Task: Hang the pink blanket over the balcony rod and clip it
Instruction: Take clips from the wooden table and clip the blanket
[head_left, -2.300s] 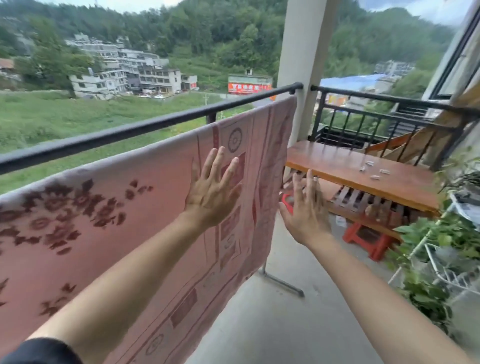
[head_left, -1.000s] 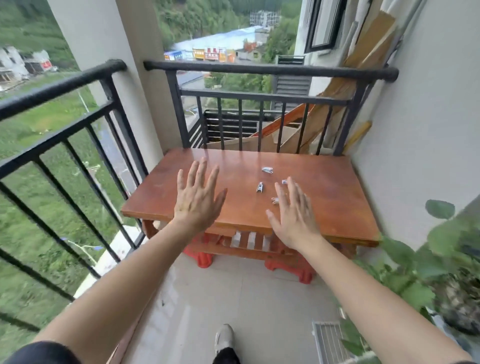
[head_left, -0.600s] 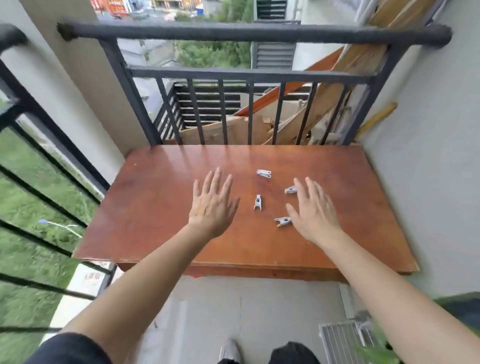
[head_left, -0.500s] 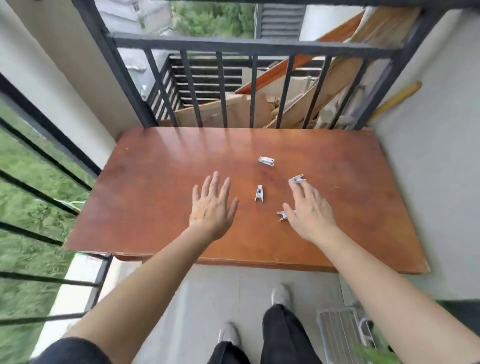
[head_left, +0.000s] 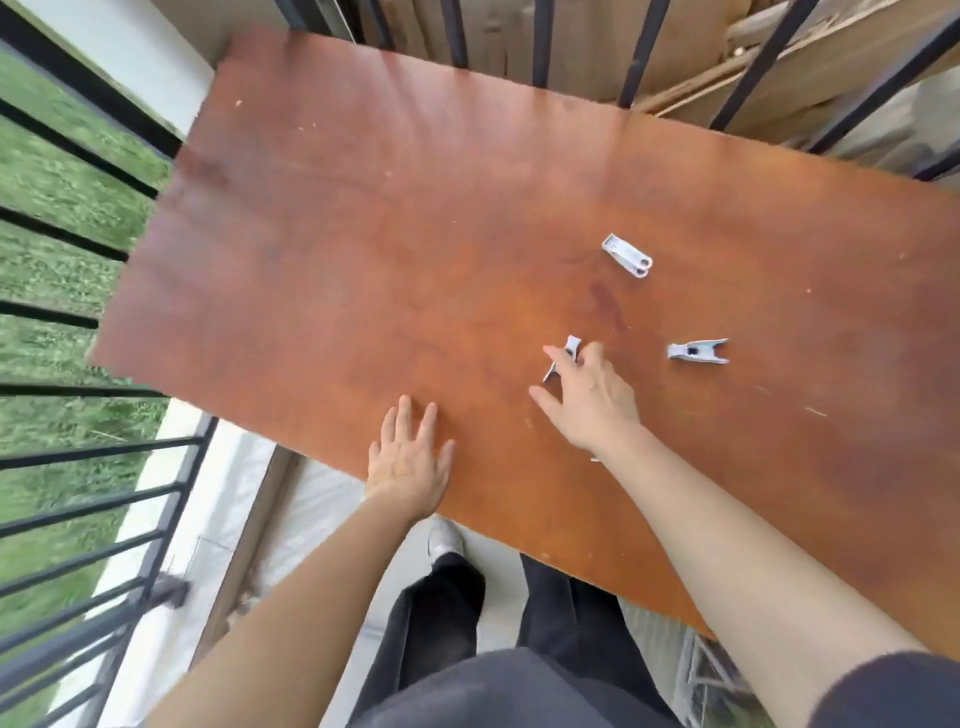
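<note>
I look straight down on a brown wooden table (head_left: 363, 234). Three pale grey clothes clips lie on it: one at the far side (head_left: 627, 255), one to the right (head_left: 697, 352), and one (head_left: 570, 345) partly under the fingertips of my right hand (head_left: 589, 400). That hand reaches over the table with fingers spread and touches this clip without closing on it. My left hand (head_left: 410, 460) hovers flat and open at the table's near edge, holding nothing. A small pale sliver (head_left: 595, 459) shows under my right wrist. The pink blanket and the rod are out of view.
Black balcony railing bars (head_left: 78, 499) run along the left, with grass beyond. More bars (head_left: 540, 41) and stacked wooden boards (head_left: 810, 57) stand behind the table. My legs in dark trousers (head_left: 441, 613) stand on the pale floor below the table's near edge.
I turned away from the hung blanket to the table and stepped close. The view tilted down. My right hand moved left onto the middle clip; my left hand drew back to the near edge.
</note>
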